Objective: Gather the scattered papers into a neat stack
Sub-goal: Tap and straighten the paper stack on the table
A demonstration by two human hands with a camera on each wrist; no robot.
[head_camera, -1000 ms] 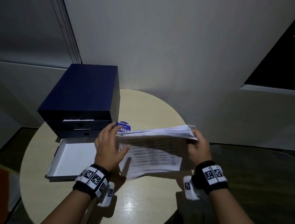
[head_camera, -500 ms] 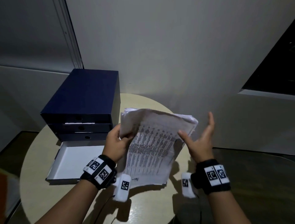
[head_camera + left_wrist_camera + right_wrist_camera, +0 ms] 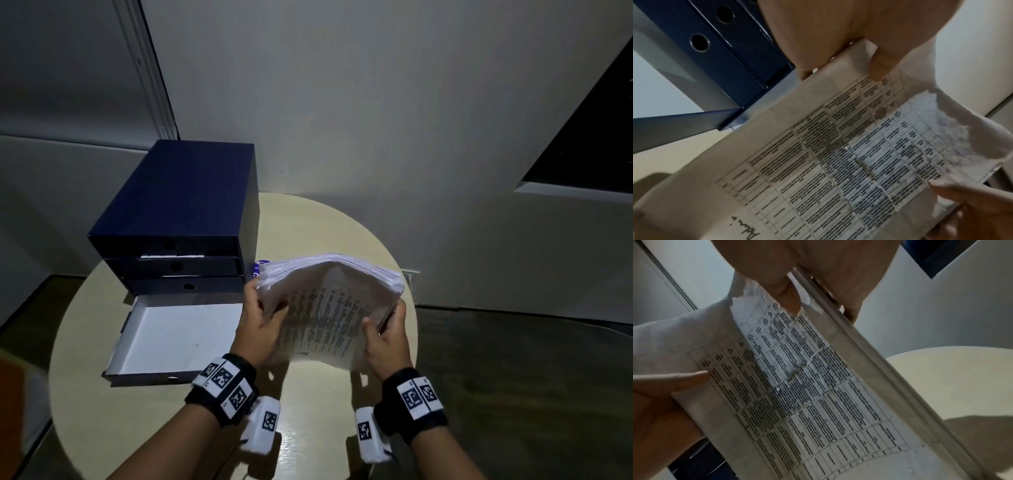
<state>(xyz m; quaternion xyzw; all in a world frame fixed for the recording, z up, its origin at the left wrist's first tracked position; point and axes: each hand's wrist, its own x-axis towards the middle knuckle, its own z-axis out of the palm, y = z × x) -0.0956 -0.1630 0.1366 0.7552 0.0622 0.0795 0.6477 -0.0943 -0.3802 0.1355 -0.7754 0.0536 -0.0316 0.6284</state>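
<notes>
A stack of printed papers [image 3: 329, 308] stands tilted on its lower edge over the round table [image 3: 308, 222], printed tables facing me. My left hand [image 3: 262, 320] grips its left edge, thumb on the front sheet. My right hand [image 3: 387, 329] grips the right edge, thumb in front and fingers behind. In the left wrist view the papers [image 3: 838, 154] show a torn, crumpled far corner, with my left thumb [image 3: 879, 65] pressed on the sheet. The right wrist view shows the papers [image 3: 807, 394] and their edge under my right thumb [image 3: 789, 298].
A dark blue drawer box [image 3: 178, 212] stands at the back left of the table. Its bottom drawer [image 3: 178, 335] is pulled out, white inside, just left of my left hand. Walls close in behind the table; dark floor [image 3: 513, 377] lies to the right.
The stack went from lying flat in both hands to standing tilted upright. My right hand, open beside the papers half a second ago, now grips their right edge.
</notes>
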